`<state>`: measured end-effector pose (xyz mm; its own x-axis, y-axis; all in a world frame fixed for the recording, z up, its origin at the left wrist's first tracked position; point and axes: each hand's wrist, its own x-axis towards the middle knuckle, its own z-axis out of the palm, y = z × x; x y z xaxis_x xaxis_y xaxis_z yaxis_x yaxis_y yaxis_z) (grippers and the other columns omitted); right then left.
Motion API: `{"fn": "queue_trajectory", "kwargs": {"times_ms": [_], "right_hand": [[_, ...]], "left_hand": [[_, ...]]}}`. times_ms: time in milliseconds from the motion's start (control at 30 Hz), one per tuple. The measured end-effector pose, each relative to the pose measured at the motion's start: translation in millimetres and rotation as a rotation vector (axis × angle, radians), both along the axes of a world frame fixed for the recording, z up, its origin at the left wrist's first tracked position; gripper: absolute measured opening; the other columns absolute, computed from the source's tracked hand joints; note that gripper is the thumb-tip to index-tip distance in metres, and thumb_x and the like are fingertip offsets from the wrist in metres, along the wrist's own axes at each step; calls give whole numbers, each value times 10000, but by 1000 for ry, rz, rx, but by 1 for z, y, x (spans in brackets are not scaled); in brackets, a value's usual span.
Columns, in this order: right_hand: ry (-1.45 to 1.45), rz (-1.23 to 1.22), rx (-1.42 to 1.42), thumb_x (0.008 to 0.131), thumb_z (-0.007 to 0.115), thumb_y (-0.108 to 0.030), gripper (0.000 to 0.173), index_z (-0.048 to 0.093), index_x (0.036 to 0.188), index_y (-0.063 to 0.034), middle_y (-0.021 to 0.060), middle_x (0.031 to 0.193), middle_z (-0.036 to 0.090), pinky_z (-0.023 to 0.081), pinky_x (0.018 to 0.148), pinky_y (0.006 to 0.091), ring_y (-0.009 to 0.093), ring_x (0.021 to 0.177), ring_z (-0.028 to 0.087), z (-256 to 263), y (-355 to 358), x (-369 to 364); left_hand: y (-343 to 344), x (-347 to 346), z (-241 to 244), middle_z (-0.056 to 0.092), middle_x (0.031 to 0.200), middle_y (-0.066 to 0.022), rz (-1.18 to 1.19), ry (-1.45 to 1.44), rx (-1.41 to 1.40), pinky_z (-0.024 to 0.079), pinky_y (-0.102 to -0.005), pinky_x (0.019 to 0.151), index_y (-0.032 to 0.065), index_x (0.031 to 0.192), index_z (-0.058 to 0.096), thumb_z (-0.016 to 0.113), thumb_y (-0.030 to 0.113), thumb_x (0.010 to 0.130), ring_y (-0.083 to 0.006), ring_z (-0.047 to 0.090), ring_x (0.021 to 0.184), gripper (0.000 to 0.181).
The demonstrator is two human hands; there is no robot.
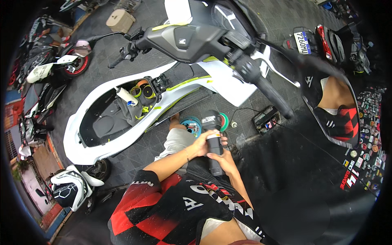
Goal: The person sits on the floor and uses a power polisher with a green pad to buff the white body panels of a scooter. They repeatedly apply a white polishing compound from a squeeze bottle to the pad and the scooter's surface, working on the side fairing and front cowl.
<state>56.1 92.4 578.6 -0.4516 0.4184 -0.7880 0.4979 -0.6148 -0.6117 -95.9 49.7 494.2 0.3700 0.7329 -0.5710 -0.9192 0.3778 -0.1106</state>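
With my left hand [202, 144] I grip the neck of a black cordless polisher [215, 146]. Lower on its handle, my right hand [225, 161] is wrapped near the battery end. The polisher's head points away from me, and a green-edged pad [225, 122] shows at its right side. Before me stands a white Honda scooter [73, 128], its seat off and its storage compartment [104, 127] uncovered. Inside lie a white bottle [126, 96], rolls of tape [148, 92], a grey cloth [130, 110] and yellow-green tape scraps. The polisher is apart from the scooter.
The scooter's handlebar grip [274, 95] and mirror [332, 107] jut out at right. A blue round stool [191, 125] sits beside my leg. A black toolbox [266, 120] and cable lie on the tiled floor. Other motorcycles [70, 190] stand at left; a sticker-covered surface [367, 131] is at right.
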Motion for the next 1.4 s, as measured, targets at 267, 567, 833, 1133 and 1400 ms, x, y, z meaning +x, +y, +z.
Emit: {"fn": "queue_trajectory", "kwargs": {"times_ms": [267, 567, 833, 1133, 1400], "right_hand": [[192, -443, -729, 900, 733, -182, 472, 524, 1258, 44, 195, 1078, 685, 617, 823, 422, 280, 922, 721, 42, -15, -173], [40, -537, -696, 889, 760, -130, 641, 351, 1365, 3, 170, 1057, 613, 647, 708, 440, 294, 847, 728, 135, 23, -278], [79, -606, -634, 873, 768, -117, 806, 225, 1462, -26, 198, 1113, 573, 647, 664, 457, 339, 836, 730, 180, 41, -280], [81, -607, -582, 926, 731, -240, 762, 251, 1473, -16, 200, 1079, 583, 655, 643, 435, 336, 836, 745, 184, 65, -284], [146, -711, -656, 920, 758, -221, 739, 265, 1417, 16, 196, 1078, 588, 635, 526, 422, 277, 805, 728, 184, 84, -288]], "left_hand": [[-19, -164, -6, 687, 1029, -178, 53, -165, 56, 490, -644, 1034, -16, 1139, 613, 579, 451, 919, -416, 631, 1193, 517], [17, -229, 52, 677, 1063, -217, 74, -458, 150, 531, -616, 986, -19, 1187, 570, 562, 664, 894, -370, 719, 948, 744], [44, -230, 99, 680, 1038, -231, 41, -382, 163, 583, -576, 914, -29, 1187, 577, 500, 720, 902, -359, 722, 930, 805], [65, -227, 98, 682, 980, -201, 76, -461, 63, 567, -648, 901, -3, 1160, 582, 408, 818, 892, -345, 735, 881, 881], [80, -231, 103, 673, 934, -166, 64, -391, -28, 593, -616, 853, 8, 1081, 621, 400, 869, 864, -320, 724, 840, 915]]}}
